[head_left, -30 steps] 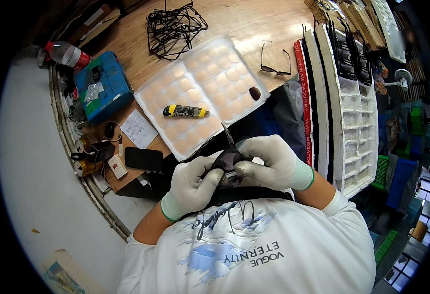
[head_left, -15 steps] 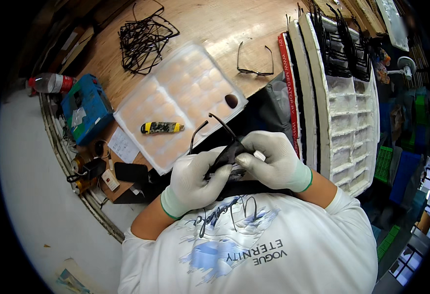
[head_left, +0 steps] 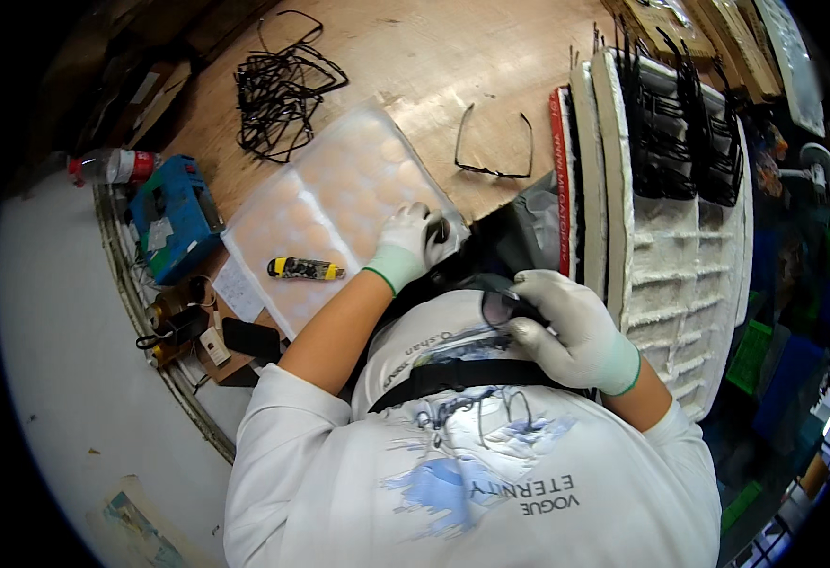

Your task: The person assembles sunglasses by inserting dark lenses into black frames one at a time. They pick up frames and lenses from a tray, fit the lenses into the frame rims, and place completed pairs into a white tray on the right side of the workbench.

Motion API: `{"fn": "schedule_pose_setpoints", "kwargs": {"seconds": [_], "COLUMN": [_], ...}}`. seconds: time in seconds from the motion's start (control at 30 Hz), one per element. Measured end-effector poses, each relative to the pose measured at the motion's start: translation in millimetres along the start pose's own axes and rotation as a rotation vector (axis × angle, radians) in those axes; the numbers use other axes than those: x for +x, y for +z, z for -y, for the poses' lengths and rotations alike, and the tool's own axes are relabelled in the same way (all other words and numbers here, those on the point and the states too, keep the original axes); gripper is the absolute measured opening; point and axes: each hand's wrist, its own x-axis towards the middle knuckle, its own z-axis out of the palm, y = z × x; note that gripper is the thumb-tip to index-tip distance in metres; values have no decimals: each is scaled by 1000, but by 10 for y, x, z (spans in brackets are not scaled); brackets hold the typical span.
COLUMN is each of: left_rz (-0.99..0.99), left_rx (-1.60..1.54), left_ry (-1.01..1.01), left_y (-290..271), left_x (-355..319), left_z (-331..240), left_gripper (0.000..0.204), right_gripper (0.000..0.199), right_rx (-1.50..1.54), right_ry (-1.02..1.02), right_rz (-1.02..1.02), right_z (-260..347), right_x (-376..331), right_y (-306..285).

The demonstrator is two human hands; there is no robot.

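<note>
My left hand (head_left: 407, 246), in a white knit glove with a green cuff, reaches to the right corner of a pale padded sheet (head_left: 292, 218) with rounded pockets. Its fingers are closed at a dark lens (head_left: 442, 230), which shows partly past them. Close to my body, my gloved right hand (head_left: 571, 331) grips a pair of dark glasses (head_left: 498, 308) by the front. One tinted lens area shows beyond the fingers; the rest is largely hidden by the hand. On the sheet, left of my left hand, lies a yellow and camouflage-patterned utility knife (head_left: 305, 269).
A tangle of black glasses frames (head_left: 282, 90) lies at the far left, and one pair of glasses (head_left: 494, 170) at the far right. White compartment trays (head_left: 675, 284) stand along the right, one bearing several black frames. A blue box (head_left: 176, 218), a bottle (head_left: 117, 168) and a phone (head_left: 251, 338) are at left.
My left hand has let go of the glasses and moved forward to the lens on the sheet. The right hand has shifted slightly right, still holding the glasses.
</note>
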Motion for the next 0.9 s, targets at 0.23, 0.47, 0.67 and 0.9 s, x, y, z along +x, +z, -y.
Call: {"fn": "schedule_pose_setpoints", "kwargs": {"seconds": [0.23,0.47,0.67,0.9], "left_rz": [87,-111,-115,-262], "left_rx": [-114,-1212,-1897,-2025], "left_ry": [-111,-287,-240,-225], "left_y": [-53,-921,-896,-821], "left_x": [78,-1086,-1854,-2409], "left_z": [71,-134,44,342], "left_gripper": [22,20,19,16], "right_gripper": [75,60,46,34], "right_rx": [266,407,442,625], "right_ry": [135,244,202,238], "right_rz": [35,-235,-36,-83], "right_z": [51,82,377,447], "right_x": [-58,121,502,530], "right_y": [256,834,1488,1991]}}
